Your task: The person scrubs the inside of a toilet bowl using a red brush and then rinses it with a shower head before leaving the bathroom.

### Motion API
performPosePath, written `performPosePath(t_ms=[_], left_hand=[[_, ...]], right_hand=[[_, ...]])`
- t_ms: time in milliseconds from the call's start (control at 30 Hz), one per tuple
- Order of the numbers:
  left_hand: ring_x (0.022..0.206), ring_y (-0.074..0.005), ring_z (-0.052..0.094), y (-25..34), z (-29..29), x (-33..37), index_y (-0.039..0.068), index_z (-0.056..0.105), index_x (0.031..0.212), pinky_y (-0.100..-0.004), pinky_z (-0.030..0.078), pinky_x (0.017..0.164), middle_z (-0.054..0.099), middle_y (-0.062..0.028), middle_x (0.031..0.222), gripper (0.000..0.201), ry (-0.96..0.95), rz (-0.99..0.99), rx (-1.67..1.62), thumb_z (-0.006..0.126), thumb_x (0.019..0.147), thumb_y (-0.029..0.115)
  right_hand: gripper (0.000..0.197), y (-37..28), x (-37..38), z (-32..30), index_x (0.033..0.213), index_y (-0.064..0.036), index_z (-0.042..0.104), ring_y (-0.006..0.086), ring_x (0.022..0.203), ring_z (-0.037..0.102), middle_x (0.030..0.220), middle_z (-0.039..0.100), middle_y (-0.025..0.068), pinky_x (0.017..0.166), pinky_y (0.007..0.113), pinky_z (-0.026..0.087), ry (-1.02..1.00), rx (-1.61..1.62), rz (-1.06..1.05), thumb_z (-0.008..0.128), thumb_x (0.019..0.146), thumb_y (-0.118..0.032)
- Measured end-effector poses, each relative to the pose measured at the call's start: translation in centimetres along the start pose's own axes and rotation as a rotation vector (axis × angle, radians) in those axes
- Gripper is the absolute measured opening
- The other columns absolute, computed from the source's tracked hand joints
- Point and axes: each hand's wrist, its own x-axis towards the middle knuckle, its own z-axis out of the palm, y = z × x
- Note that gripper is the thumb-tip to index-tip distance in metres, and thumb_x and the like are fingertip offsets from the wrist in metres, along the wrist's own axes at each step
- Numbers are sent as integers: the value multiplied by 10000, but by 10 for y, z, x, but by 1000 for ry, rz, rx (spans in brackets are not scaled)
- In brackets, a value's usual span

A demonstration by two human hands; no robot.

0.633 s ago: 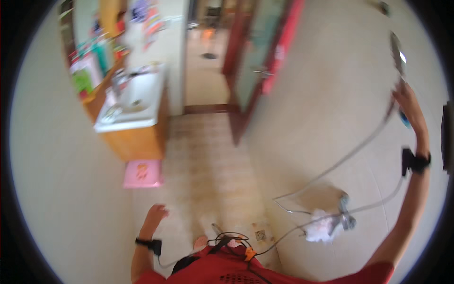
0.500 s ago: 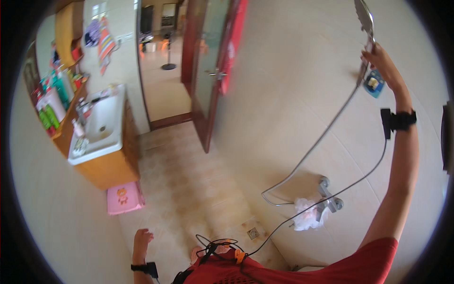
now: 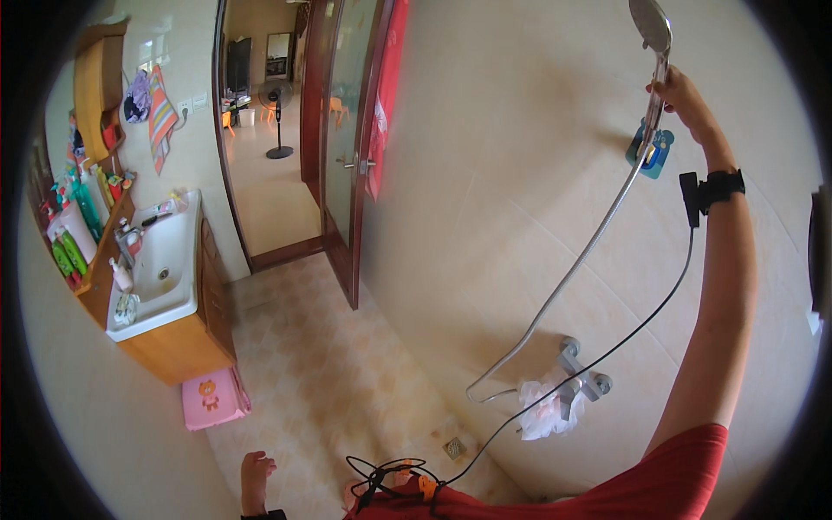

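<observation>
My right hand (image 3: 682,102) is raised high at the upper right, its fingers wrapped round the handle of a silver shower head (image 3: 652,26). The lower end of the handle is at a blue wall holder (image 3: 660,156); whether it is seated in it I cannot tell. From the handle a grey metal hose (image 3: 576,269) loops down toward the wall mixer tap (image 3: 585,381). My left hand (image 3: 256,477) hangs low near the bottom edge, holding nothing, with its fingers loosely bent and apart.
A white plastic bag (image 3: 548,414) hangs at the mixer tap. Black cable (image 3: 646,321) runs from my right wrist to my waist. A washbasin (image 3: 178,269) on a wooden cabinet stands left, a pink folded item (image 3: 217,400) beneath it. The glass door (image 3: 347,113) stands ajar; a floor drain (image 3: 454,448) lies below.
The shower head has turned its face more into view, and its handle now overlaps the wall holder. My view has shifted slightly. The left hand still hangs low.
</observation>
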Motion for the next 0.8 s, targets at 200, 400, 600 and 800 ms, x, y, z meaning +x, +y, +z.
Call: performPosePath(t_ms=[200,400,600,800], left_hand=[[651,-181,608,-5,2,-5,-41,473,1073,-248,478,551,607,-126,798,317,31,46,44,544,803,108],[672,-174,591,-7,5,-12,-44,479,1079,-257,461,590,589,-103,793,318,7,63,-24,547,796,85],[684,-181,611,-13,-2,-22,-15,507,1068,-274,485,604,619,-110,820,324,28,40,3,588,798,144],[808,-164,591,27,9,-34,-45,518,1084,-272,472,712,618,-103,898,335,-10,272,307,576,813,142]], right_hand=[[134,13,-4,-4,972,-56,501,135,806,528,962,626,49,684,294,429,-46,75,-27,495,893,-163],[231,0,-18,-3,1112,-67,507,163,941,551,1067,621,57,771,313,438,-160,158,-72,472,888,-111],[279,6,-32,23,1150,-41,499,178,1071,533,1097,588,83,922,329,399,-144,172,-82,494,879,-106],[524,46,-53,5,1363,35,333,262,1236,431,1330,448,211,1077,393,285,-271,341,-92,536,892,-73]])
